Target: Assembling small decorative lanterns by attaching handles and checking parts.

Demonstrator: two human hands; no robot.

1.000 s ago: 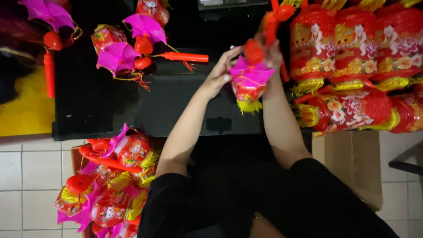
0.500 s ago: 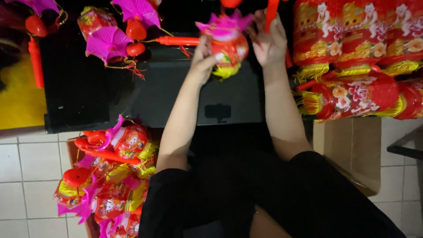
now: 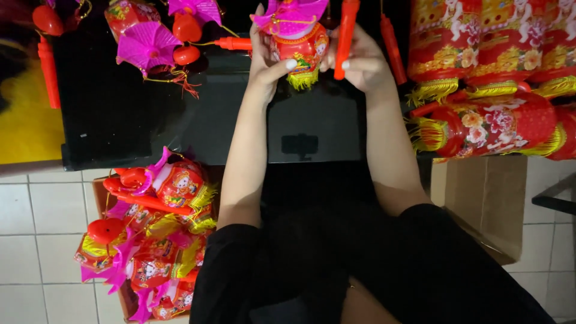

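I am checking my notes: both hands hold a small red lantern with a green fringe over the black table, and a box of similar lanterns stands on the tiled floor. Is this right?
Not quite. The head view shows the fringe is yellow, not green. The rest holds: the left hand and right hand hold the small red lantern over the black table, and the box of lanterns stands on the tiled floor.

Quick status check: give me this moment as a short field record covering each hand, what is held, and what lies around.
left hand: grips the side of a small red lantern, thumb across its front
right hand: holds the lantern's other side, with a red stick upright between the fingers
lantern: pink pleated top, yellow fringe at the bottom, held above the black table
table left: loose pink tops and red pieces
table right: stacked large red lanterns with yellow fringes
floor left: box of small lanterns
floor right: cardboard box
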